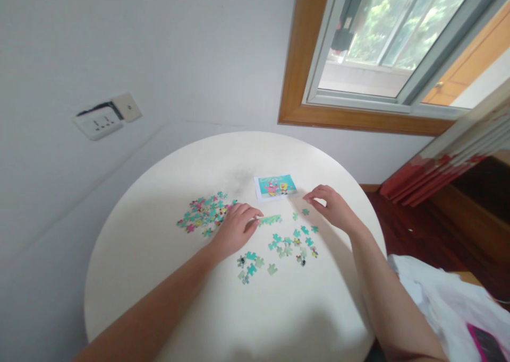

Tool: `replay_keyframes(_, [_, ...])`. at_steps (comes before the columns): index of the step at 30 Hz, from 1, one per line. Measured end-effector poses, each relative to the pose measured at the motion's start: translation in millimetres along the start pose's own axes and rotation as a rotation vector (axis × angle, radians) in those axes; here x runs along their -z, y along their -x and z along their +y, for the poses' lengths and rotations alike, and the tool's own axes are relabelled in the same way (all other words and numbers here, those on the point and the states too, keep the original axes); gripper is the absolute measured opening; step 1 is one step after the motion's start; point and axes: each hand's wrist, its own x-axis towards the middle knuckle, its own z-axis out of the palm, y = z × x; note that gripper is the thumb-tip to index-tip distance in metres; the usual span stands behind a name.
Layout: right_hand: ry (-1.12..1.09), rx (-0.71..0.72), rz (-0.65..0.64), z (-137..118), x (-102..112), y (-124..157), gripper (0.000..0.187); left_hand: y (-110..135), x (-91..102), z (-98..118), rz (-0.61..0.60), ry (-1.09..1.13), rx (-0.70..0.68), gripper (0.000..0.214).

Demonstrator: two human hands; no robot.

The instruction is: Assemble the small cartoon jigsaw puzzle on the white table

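Note:
My left hand (238, 225) is closed, its thumb and fingertips at the left end of a short strip of joined jigsaw puzzle pieces (271, 220). Part of that end is hidden under the fingers. Just left of this hand lies a heap of mixed puzzle pieces (205, 212). My right hand (330, 207) hovers to the right of a small picture card (277, 186), thumb and index finger pinched; whatever is between them is too small to make out. Loose teal pieces (305, 212) lie below the right fingers.
Spread-out pieces (287, 243) and a smaller group (251, 269) lie nearer to me on the round white table (167, 298). A wall with a socket (98, 122) and a wood-framed window (295, 107) stand behind. White cloth or plastic (434, 293) is at the right.

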Motion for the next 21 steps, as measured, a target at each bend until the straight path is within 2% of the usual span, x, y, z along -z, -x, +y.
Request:
replay_keyframes(5, [-0.033,-0.116,-0.103,0.8,10.5,7.8,0.02,0.1,-0.7,-1.1,0.0,0.0,-0.012,0.017])
replay_keyframes(11, [-0.06,-0.124,-0.21,-6.6,4.7,7.6,0.024,0.2,-0.9,-2.2,-0.009,-0.01,-0.027,0.017])
replay_keyframes(17, [-0.044,-0.153,-0.26,-10.4,1.2,6.4,0.027,0.5,-2.9,-4.4,-0.004,-0.021,-0.025,0.016])
replay_keyframes(19, [-0.099,-0.157,-0.319,-17.1,-1.1,7.1,0.025,0.8,-3.6,-5.3,0.0,-0.022,-0.029,0.017])
replay_keyframes(21, [-0.169,-0.121,-0.432,-26.1,-5.2,7.9,0.023,0.8,-4.0,-5.9,0.001,-0.023,-0.031,0.017])
